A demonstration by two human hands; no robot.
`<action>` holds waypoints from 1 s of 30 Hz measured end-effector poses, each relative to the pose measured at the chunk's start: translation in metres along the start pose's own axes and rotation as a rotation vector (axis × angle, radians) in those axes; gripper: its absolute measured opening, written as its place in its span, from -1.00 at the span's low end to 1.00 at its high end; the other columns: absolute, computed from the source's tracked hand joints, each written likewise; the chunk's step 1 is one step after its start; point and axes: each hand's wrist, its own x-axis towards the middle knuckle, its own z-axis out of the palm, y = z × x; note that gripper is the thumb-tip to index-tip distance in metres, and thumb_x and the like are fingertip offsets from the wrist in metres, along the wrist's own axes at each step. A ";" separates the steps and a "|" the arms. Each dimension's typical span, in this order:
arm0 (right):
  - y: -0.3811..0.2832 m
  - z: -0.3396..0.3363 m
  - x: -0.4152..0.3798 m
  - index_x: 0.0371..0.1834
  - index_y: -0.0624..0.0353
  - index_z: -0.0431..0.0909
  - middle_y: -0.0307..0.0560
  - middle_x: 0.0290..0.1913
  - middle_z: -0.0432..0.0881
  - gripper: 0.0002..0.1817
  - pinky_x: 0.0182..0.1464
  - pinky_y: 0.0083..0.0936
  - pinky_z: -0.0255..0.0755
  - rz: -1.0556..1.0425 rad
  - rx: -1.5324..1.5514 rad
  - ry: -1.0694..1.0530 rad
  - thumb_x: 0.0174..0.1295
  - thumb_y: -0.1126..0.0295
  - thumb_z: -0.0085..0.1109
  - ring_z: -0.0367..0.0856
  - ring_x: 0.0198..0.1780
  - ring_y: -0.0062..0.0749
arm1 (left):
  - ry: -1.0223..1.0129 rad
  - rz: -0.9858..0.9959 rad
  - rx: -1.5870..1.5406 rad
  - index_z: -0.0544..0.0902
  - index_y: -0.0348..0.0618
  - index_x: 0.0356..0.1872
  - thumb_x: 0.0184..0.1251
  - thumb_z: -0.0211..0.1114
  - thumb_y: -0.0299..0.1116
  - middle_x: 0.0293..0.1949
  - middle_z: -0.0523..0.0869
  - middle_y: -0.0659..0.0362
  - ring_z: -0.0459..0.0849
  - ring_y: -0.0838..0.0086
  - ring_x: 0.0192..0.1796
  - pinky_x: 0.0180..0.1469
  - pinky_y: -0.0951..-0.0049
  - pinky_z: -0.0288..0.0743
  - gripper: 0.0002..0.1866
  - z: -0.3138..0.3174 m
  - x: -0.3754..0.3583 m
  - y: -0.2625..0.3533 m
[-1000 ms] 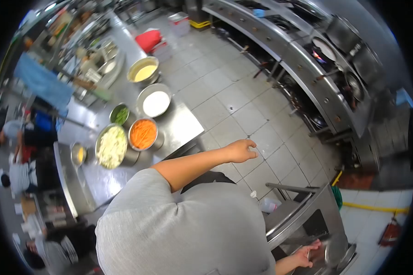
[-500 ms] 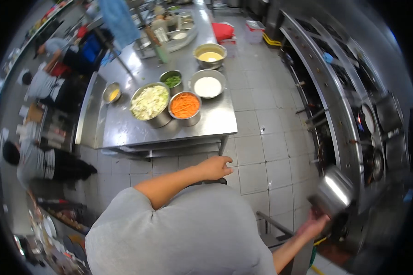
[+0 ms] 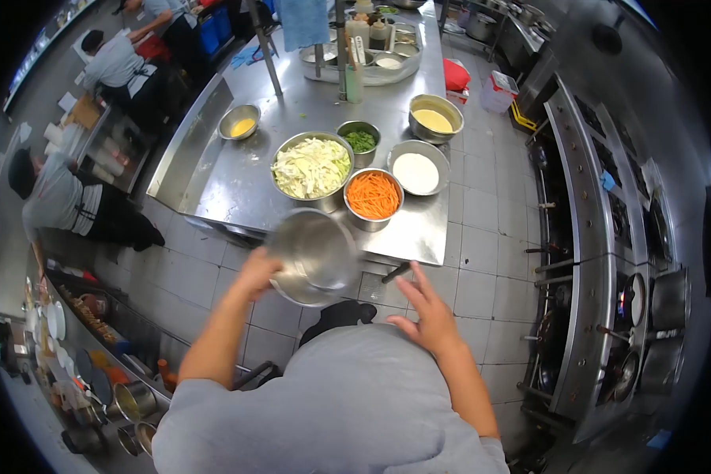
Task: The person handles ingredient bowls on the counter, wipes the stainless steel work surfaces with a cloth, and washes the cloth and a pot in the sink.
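My left hand (image 3: pixel 257 272) grips the side of a deep stainless steel pot (image 3: pixel 312 257), held tilted in front of the table edge and blurred by motion. Its inside looks bare. To the right of the pot, my right hand (image 3: pixel 433 316) hangs with fingers spread, touching nothing. Beyond the pot on the steel table (image 3: pixel 221 182) stand containers of shredded cabbage (image 3: pixel 312 167), carrot strips (image 3: pixel 374 196) and chopped greens (image 3: pixel 361 142). A bowl of white powder or liquid (image 3: pixel 416 173) and one of yellow liquid (image 3: pixel 434 121) sit to their right.
A small bowl with something yellow (image 3: pixel 242 126) is at the table's left. A stove line (image 3: pixel 592 229) with pans runs along the right. Several co-workers stand at the left, one by a counter (image 3: pixel 99 191). Pots and plates crowd the lower left.
The pot has passed from my right hand, low by the stove, into my left hand before the table. My right hand has come back toward the middle, and the view has turned left.
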 end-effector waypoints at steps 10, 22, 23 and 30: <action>0.216 0.054 -0.155 0.52 0.11 0.45 0.39 0.63 0.21 -0.13 0.51 -0.08 0.39 0.960 -0.346 -0.350 0.17 0.04 0.58 0.30 0.58 0.32 | 0.347 0.000 -0.152 0.56 -0.30 0.24 0.35 0.25 -0.31 -0.06 0.76 0.00 0.79 0.18 -0.17 -0.15 0.20 0.73 -0.53 -0.141 0.145 0.029; 0.144 0.013 0.074 0.52 0.00 0.46 0.16 0.25 0.68 -0.40 0.24 -0.18 0.58 0.301 0.039 -0.051 0.41 0.34 0.32 0.66 0.25 0.03 | 0.350 0.208 -0.284 0.49 -0.24 0.20 0.59 0.13 -0.16 -0.22 0.70 0.09 0.65 0.45 -0.50 -0.58 0.50 0.37 -0.61 0.064 0.145 0.059; 0.136 0.011 0.105 0.58 -0.12 0.40 0.17 0.32 0.62 -0.36 0.31 -0.13 0.54 0.172 0.033 -0.138 0.43 0.29 0.30 0.60 0.31 0.10 | 0.206 0.081 -0.260 0.49 -0.27 0.22 0.55 0.09 -0.21 -0.17 0.73 0.03 0.69 0.38 -0.49 -0.61 0.51 0.42 -0.60 0.051 0.155 0.058; 0.164 0.035 0.186 0.17 -0.02 0.52 0.30 0.27 0.51 -0.62 0.29 -0.04 0.52 -0.067 0.185 -0.267 0.33 0.30 0.39 0.56 0.27 0.28 | -0.200 -0.272 -0.533 0.50 -0.46 0.28 0.34 0.02 -0.46 -0.02 0.76 -0.24 0.85 -0.02 -0.17 -0.43 0.41 0.79 -0.50 0.049 0.157 0.082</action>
